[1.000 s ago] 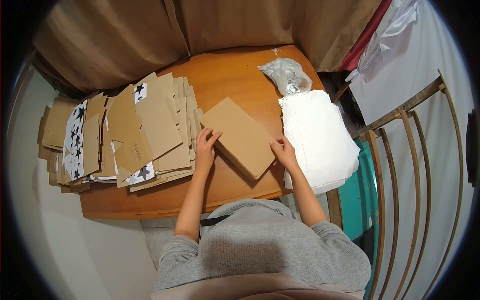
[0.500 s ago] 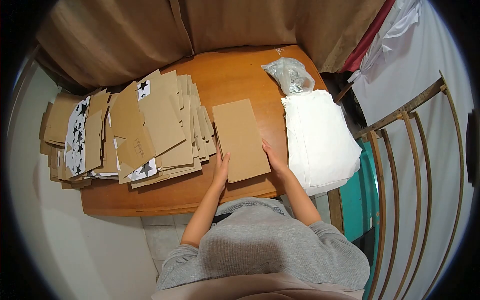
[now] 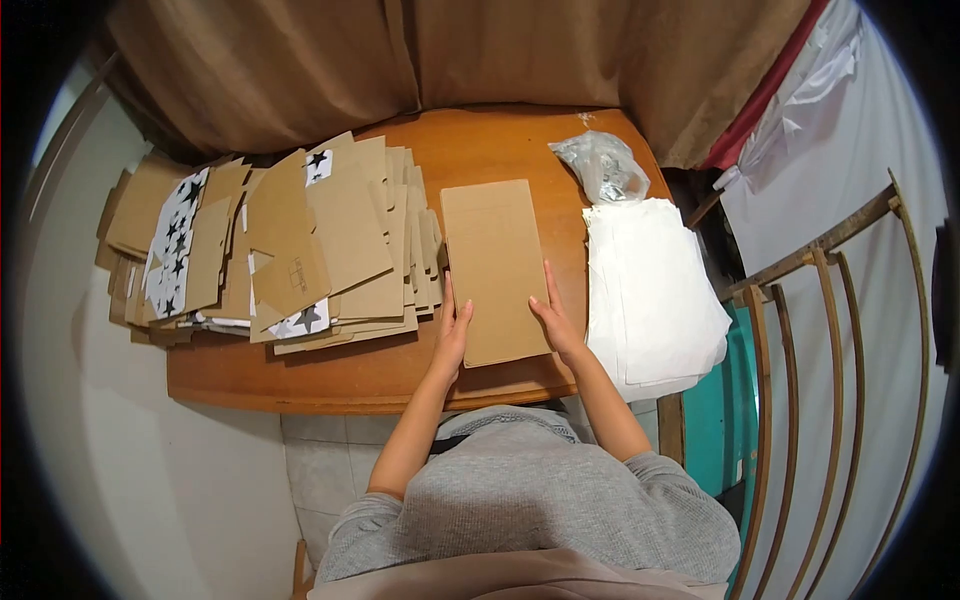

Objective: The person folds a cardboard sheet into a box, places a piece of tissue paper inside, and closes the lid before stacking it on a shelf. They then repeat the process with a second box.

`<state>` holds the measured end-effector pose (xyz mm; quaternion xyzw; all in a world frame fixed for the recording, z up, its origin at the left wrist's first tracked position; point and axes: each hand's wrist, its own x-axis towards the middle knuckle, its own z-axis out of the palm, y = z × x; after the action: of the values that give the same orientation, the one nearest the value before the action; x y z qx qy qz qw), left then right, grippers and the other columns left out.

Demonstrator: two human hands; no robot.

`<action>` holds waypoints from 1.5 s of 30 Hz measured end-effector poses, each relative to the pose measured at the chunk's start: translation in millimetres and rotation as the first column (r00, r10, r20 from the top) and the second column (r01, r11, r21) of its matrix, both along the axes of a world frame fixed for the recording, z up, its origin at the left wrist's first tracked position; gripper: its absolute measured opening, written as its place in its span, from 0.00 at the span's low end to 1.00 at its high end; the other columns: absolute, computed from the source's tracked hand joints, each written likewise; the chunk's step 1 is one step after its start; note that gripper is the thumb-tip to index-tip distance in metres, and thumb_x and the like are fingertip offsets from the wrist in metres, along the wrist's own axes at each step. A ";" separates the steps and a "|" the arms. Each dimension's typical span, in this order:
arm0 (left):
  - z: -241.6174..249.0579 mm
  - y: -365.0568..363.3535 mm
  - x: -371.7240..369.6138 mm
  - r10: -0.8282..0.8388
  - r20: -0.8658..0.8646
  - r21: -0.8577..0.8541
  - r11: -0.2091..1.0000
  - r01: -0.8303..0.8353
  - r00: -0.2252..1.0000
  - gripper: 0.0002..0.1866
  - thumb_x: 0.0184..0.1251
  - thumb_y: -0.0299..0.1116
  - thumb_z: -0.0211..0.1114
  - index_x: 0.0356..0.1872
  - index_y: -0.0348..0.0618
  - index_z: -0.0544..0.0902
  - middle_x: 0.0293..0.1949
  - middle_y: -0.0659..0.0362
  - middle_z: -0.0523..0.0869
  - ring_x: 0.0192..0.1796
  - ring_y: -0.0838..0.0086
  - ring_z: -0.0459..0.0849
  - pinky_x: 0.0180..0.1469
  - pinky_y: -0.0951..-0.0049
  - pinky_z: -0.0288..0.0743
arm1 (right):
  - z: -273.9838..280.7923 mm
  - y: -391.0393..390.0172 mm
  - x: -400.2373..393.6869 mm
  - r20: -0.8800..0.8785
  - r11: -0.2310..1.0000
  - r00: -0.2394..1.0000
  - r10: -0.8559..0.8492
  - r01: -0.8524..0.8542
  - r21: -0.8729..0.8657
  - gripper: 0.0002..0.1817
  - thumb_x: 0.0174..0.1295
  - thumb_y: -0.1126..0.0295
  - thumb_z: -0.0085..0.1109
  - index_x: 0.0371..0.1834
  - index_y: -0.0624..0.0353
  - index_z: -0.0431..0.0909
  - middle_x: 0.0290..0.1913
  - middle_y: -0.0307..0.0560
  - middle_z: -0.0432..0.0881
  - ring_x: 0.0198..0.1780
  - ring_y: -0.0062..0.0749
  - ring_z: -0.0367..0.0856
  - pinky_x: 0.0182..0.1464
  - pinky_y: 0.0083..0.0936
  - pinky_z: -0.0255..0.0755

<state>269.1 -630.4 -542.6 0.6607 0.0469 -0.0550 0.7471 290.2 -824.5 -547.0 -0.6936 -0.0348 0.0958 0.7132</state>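
Observation:
Between my two hands is a flat rectangular cardboard piece, plain brown, with its long sides pointing away from me over the wooden table. My left hand grips its left edge near the lower corner, fingers along the side. On the opposite edge, my right hand holds on with the thumb over the top face and the fingers at the side. To the left lies a large pile of cut cardboard pieces, some with white, star-printed faces. A stack of white paper sheets lies right of my right hand.
A clear plastic bag with silvery contents sits behind the white stack. The wooden table meets a brown curtain at the back. To the right stands a wooden slatted frame beside a teal surface.
The cardboard piece has turned slightly and now lies straighter. My right thumb has come over its top face. The whole view has shifted a little.

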 end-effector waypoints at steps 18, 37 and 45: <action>64.6 -24.9 -125.5 0.485 0.157 -0.078 0.875 -0.479 0.860 0.39 0.67 0.29 0.56 0.75 0.51 0.47 0.75 0.54 0.49 0.74 0.66 0.52 0.72 0.68 0.50 | 66.8 11.2 -27.5 -0.040 0.921 0.921 0.387 -0.384 0.070 0.31 0.64 0.64 0.58 0.68 0.51 0.55 0.69 0.52 0.59 0.70 0.40 0.57 0.68 0.38 0.57; 129.2 65.2 -301.0 0.926 0.334 -0.189 0.247 -0.950 0.174 0.39 0.62 0.36 0.55 0.73 0.44 0.48 0.73 0.52 0.47 0.75 0.64 0.45 0.73 0.63 0.41 | 90.4 229.7 -135.7 0.423 0.288 0.318 0.848 -0.948 0.135 0.47 0.54 0.55 0.64 0.73 0.62 0.49 0.72 0.53 0.55 0.74 0.41 0.50 0.73 0.37 0.43; 171.4 186.9 -323.5 0.723 0.656 0.082 0.216 -0.973 0.215 0.44 0.61 0.35 0.54 0.75 0.43 0.39 0.76 0.50 0.36 0.77 0.60 0.32 0.75 0.58 0.33 | 144.8 379.9 -158.2 0.625 0.247 0.421 0.657 -0.904 0.350 0.55 0.48 0.35 0.65 0.70 0.63 0.54 0.69 0.51 0.62 0.71 0.38 0.58 0.69 0.36 0.53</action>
<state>-54.4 -443.5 -371.2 0.6614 0.2409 0.5654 0.4300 132.0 -444.6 -402.2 -0.2868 -0.5391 0.2997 0.7330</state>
